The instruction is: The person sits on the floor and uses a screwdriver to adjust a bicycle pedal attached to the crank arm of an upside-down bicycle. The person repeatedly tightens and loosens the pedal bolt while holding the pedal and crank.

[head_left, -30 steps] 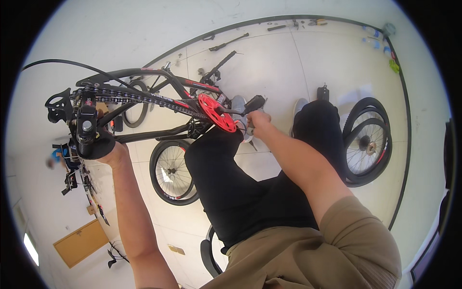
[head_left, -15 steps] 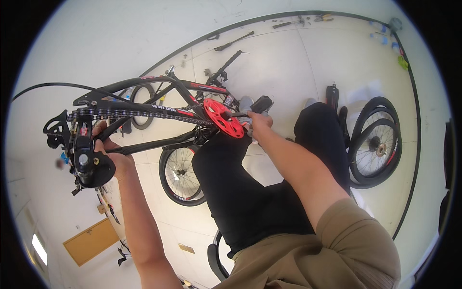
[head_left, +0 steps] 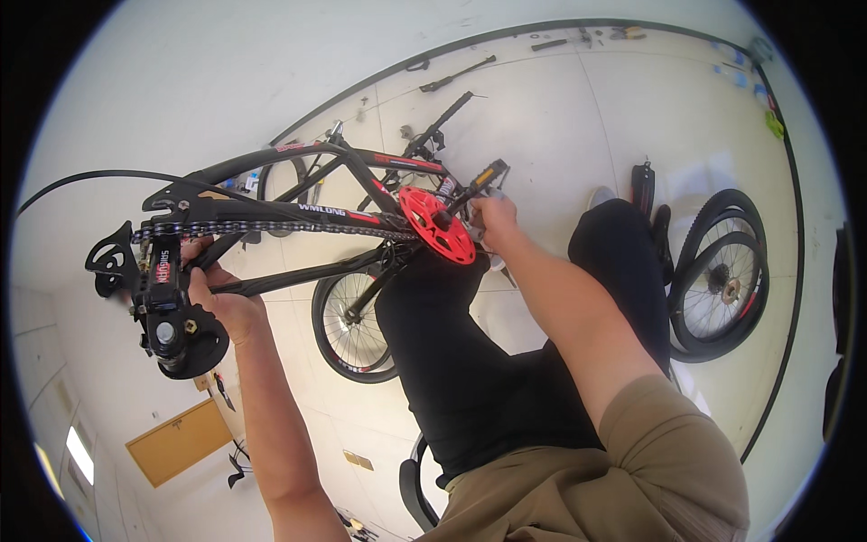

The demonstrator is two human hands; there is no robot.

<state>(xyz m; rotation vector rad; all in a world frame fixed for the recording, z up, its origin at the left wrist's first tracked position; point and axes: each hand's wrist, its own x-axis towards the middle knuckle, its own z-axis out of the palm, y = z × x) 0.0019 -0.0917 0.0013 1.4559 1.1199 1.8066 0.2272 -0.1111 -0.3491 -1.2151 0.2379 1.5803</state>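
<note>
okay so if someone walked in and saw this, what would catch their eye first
Probably the red chainring at the middle of the black bike frame, with the right hand at the pedal beside it. At far left, the left hand holds the frame's rear end by the derailleur. Loose wheels lie on the floor at right.

A black bicycle frame [head_left: 271, 212] with red accents is held by the left hand [head_left: 221, 303]. A red chainring [head_left: 436, 224] is seen just left of the right hand [head_left: 492, 217]. A black derailleur [head_left: 167, 312] is noted beside the left hand. White floor tiles [head_left: 542, 117] are seen beyond both hands.
</note>
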